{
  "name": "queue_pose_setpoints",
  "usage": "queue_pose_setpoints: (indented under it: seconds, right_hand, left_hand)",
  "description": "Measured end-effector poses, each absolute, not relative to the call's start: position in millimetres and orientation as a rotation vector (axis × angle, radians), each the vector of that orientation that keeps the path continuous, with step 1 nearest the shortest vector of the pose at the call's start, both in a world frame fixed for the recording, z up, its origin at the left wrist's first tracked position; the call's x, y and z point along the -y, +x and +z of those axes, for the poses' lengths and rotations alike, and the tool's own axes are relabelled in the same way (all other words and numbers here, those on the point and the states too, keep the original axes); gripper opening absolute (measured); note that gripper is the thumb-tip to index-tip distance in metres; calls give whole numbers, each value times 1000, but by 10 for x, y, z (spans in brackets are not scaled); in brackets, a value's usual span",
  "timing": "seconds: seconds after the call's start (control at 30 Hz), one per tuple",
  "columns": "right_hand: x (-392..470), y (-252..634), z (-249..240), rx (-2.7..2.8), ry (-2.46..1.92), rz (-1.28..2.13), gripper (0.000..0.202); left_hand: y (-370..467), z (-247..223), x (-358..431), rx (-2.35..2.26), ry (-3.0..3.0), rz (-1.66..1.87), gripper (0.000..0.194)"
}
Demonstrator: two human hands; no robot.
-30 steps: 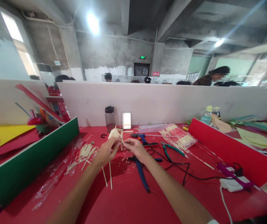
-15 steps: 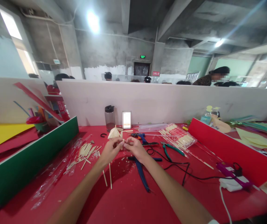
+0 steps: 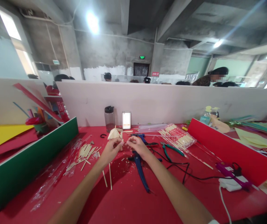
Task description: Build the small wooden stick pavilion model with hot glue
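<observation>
Stick model, pale with a peaked top, stands on the red bench just beyond the left hand. That hand's thumb and fingers curl together; whether they grip anything, I cannot tell. Just beside it, the right hand is likewise curled, its grip also unclear. Near its wrist lies a blue-handled tool; farther right, green-handled pliers and a packet of sticks.

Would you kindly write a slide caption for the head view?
Left hand and right hand hover close together near a small stick model over a red table.
</observation>
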State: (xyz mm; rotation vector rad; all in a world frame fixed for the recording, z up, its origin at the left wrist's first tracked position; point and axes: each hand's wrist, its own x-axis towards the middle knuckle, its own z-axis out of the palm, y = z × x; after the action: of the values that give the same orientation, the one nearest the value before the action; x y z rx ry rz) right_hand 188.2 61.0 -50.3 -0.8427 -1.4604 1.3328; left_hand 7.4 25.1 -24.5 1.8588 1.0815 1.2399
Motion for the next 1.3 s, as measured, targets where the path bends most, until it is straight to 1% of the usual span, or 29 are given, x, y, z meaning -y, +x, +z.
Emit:
queue_pose_setpoints:
  seconds: [0.13,0.2,0.23,0.3,0.37,0.5,0.63,0.7,0.77,0.9,1.0,1.07,1.17,1.3]
  right_hand:
    - [-855,2331,-444,1585,-1108,803,19]
    - [-887,2574,-390,1722,-1295,560,15]
    - [-866,2671,-360,1833,-1387,490,14]
    - [-753,2785,-308,2046,-1491,449,18]
    - [-573,2785,-281,2195,-1508,460,27]
    - [-194,2584,-308,2332,-1511,390,44]
    - [47,2410,-331,2432,-1620,314,76]
    - [114,2367,-324,2421,-1703,287,85]
    - [145,2339,-317,2414,-1765,279,82]
    - [111,2321,-319,2459,-1787,216,65]
    - [36,2367,-292,2436,-1739,280,54]
    - [-16,2410,-251,2318,-1666,404,44]
    - [-74,2420,-195,2068,-1464,729,31]
    - [-91,2271,-228,1763,-1176,1164,24]
  left_hand:
    - [74,-334,-275,-1030,1847,1120,34]
    - [75,-391,-292,-1013,1871,1068,34]
    - [75,-417,-300,-1019,1888,1055,34]
    - [69,-453,-316,-1035,1916,1040,34]
    - [58,-465,-327,-1038,1927,1031,34]
    - [32,-442,-331,-1025,1897,1036,33]
    - [28,-422,-322,-1041,1855,1053,33]
    - [32,-422,-318,-1039,1839,1061,34]
    - [36,-426,-318,-1041,1836,1066,35]
    - [43,-427,-320,-1047,1811,1083,38]
    - [59,-399,-308,-1038,1758,1119,38]
    - [75,-360,-287,-1029,1733,1153,37]
    - [97,-290,-248,-1034,1712,1197,37]
    - [114,-223,-221,-1067,1678,1245,39]
